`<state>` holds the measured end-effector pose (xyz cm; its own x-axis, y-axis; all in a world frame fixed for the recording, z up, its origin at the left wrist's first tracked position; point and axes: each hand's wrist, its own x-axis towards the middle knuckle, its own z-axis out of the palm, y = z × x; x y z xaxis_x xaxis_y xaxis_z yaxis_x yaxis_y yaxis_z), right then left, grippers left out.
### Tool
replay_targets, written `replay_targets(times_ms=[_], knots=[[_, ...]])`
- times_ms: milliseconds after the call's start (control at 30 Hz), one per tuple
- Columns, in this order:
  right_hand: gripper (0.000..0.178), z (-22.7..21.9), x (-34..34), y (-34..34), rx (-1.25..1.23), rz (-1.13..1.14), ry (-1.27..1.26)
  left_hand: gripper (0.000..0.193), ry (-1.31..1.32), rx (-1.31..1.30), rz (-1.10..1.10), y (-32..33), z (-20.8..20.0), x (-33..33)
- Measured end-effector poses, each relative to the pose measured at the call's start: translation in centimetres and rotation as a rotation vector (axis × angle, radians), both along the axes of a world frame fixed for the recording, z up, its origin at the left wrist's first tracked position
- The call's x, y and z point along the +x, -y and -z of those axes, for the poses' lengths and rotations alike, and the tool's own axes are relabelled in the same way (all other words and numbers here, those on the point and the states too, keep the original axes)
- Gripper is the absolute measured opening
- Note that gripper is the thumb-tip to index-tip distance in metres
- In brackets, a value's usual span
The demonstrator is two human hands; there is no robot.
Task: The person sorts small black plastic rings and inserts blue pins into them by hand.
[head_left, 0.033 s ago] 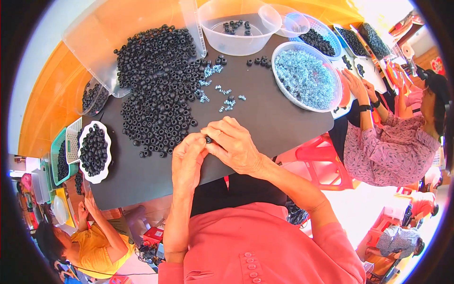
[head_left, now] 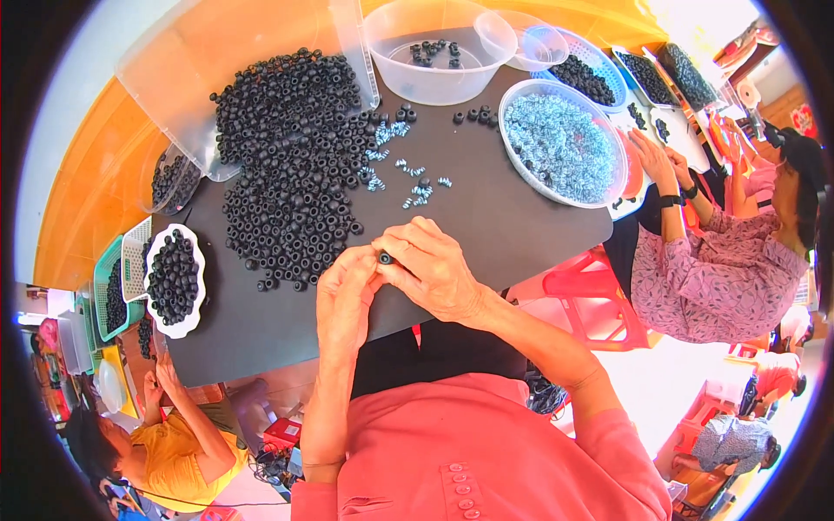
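Observation:
Both my hands meet above the table's near edge, fingertips pinched together. A small black round part with a hole sits between them. My right hand grips it from the right with thumb and fingers. My left hand is closed against its left side; whether another small piece is in those fingers is hidden. Just beyond my hands lies a large heap of the same black round parts. Small pale-blue springs are scattered on the dark tabletop to the right of the heap.
A tipped clear bin opens onto the heap. At far right stands a bowl of springs; a clear tub is at the back. A white scalloped dish of black parts is at left. People work on both sides.
The black round part has turned slightly in my fingers, and its hole shows more clearly. My hands otherwise stay almost in place.

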<state>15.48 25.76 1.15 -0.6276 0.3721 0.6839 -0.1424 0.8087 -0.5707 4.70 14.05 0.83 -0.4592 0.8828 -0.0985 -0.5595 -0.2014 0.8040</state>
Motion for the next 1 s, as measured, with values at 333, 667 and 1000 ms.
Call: replay_targets(times_ms=[333, 667, 1000], knots=[[0.02, -8.0, -3.2, -16.0, 0.206, 0.337, 0.124, 0.016, -0.474, -0.143, -0.17, 1.0, -0.4, 1.7], [0.006, -2.6, -6.9, -9.8, 0.325, -0.037, 0.387, 0.014, -0.462, -0.16, -0.143, 1.1, -0.1, 1.7], [0.013, -3.0, -4.9, -11.2, 0.004, -0.036, 0.323, 0.014, -0.449, -0.142, -0.148, 1.2, 0.0, 1.7]])
